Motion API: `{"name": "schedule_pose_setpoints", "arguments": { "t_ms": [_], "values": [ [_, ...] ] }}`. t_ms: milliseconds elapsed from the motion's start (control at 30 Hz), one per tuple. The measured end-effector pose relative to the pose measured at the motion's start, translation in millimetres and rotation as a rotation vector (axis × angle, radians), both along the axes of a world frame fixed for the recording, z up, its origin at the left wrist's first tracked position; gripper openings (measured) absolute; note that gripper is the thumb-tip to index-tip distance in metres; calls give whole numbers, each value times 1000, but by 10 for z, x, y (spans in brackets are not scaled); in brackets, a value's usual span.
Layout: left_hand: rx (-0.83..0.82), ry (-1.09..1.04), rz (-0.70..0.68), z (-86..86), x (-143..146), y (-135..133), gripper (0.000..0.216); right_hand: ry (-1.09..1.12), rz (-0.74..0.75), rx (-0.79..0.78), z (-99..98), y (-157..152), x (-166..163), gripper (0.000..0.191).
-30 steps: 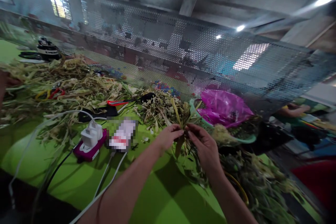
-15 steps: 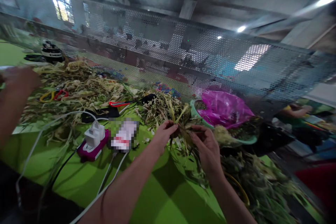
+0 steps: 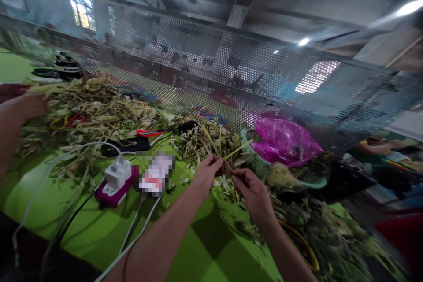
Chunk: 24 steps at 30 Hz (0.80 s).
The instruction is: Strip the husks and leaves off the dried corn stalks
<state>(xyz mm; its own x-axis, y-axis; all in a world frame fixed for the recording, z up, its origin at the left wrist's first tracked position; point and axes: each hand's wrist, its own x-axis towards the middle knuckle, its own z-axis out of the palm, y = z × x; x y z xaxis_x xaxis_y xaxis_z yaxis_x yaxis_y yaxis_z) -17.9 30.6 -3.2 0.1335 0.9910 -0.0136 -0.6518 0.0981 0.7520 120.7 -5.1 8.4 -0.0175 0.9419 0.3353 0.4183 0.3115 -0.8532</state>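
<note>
My left hand [image 3: 207, 172] and my right hand [image 3: 250, 188] meet above the green table [image 3: 198, 246], both pinched on one small plant stalk [image 3: 228, 165] with yellow-green leaves sticking up and to the right. Left fingers grip its left end, right fingers pull at its lower part. A heap of stripped leaves [image 3: 205, 139] lies just behind my hands. More green stalks [image 3: 317, 224] are piled to my right.
A green basin lined with a purple bag [image 3: 286, 141] stands behind my right hand. A power strip with a white charger [image 3: 115, 178], cables and red-handled scissors [image 3: 148, 132] lie left. Another person's arm [image 3: 16, 114] reaches in at far left. A perforated metal screen [image 3: 231, 70] backs the table.
My hands stayed together on the stalk and lowered slightly; its leaves now point right. The other person's hand at the left drew back toward the frame edge.
</note>
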Motion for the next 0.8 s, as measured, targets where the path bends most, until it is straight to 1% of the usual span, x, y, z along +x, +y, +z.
{"name": "schedule_pose_setpoints", "arguments": {
  "t_ms": [100, 200, 300, 400, 500, 633, 700, 800],
  "values": [
    [1, 9, 16, 17, -17, -4, 26, 10, 43, -47, 33, -28, -20, 19],
    [15, -1, -26, 37, -45, -12, 26, 71, 56, -99, 81, -53, -9, 21],
    [34, 18, -113, 50, -69, -20, 28, 172, 23, -137, 129, -63, 42, 26],
    [51, 63, -156, 49, -71, -31, 25, 267, -48, -119, 168, -48, 107, 27],
    [79, 149, -152, 27, -51, -35, 21, 350, -91, -67, 195, -28, 156, 24],
    [140, 278, -146, -7, -29, -21, 20, 439, -83, -14, 241, -45, 182, 22],
    [143, 293, -136, -14, -32, -10, 21, 476, -72, -34, 274, -64, 194, 21],
    [116, 284, -125, -9, -43, -4, 24, 559, -59, -98, 303, -66, 224, 26]
  ]
}}
